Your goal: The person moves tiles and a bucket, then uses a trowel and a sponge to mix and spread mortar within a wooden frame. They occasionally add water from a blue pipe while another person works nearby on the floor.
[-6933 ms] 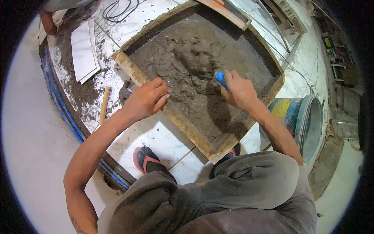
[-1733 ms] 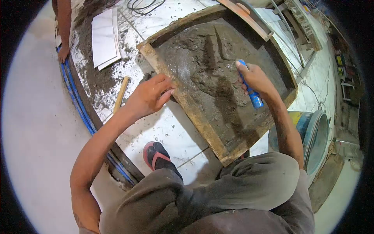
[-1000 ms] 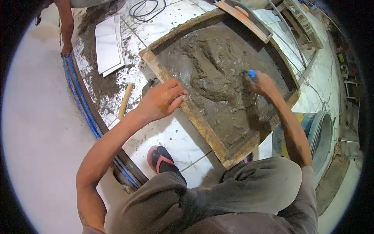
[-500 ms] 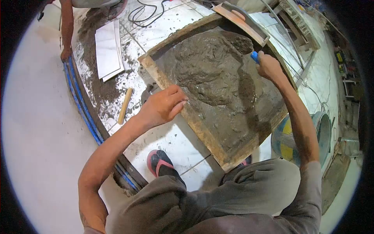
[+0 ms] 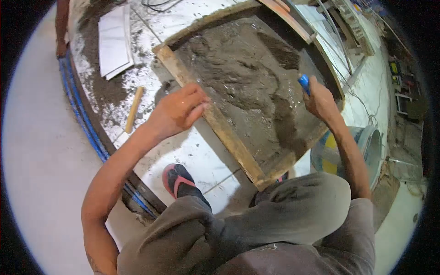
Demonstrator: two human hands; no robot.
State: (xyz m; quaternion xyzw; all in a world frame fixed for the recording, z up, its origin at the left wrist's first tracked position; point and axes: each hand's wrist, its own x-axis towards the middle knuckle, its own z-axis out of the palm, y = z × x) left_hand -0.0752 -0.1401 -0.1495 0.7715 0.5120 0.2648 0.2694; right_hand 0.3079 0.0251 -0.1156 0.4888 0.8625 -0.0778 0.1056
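A shallow wooden box (image 5: 229, 145) holds wet grey mortar (image 5: 233, 78), heaped in its middle and smeared toward the sides. My right hand (image 5: 321, 101) is closed around the blue handle of a trowel (image 5: 303, 82), over the right part of the mortar. Its blade is hard to tell from the mortar. My left hand (image 5: 181, 110) is at the box's left rim, fingers curled in against the thumb. Whether those fingers grip anything is hidden.
A wood-backed float (image 5: 288, 18) lies across the box's far corner. A bucket (image 5: 366, 149) stands right of the box. White tiles (image 5: 114, 41) and a wood stick (image 5: 134, 110) lie at left, beside blue pipes (image 5: 85, 114). Another person's hand (image 5: 62, 48) touches the pipes.
My right hand has drawn the trowel toward me across the mortar, which looks flatter and more smeared on the right. My left hand stays by the rim. The whole view has shifted slightly.
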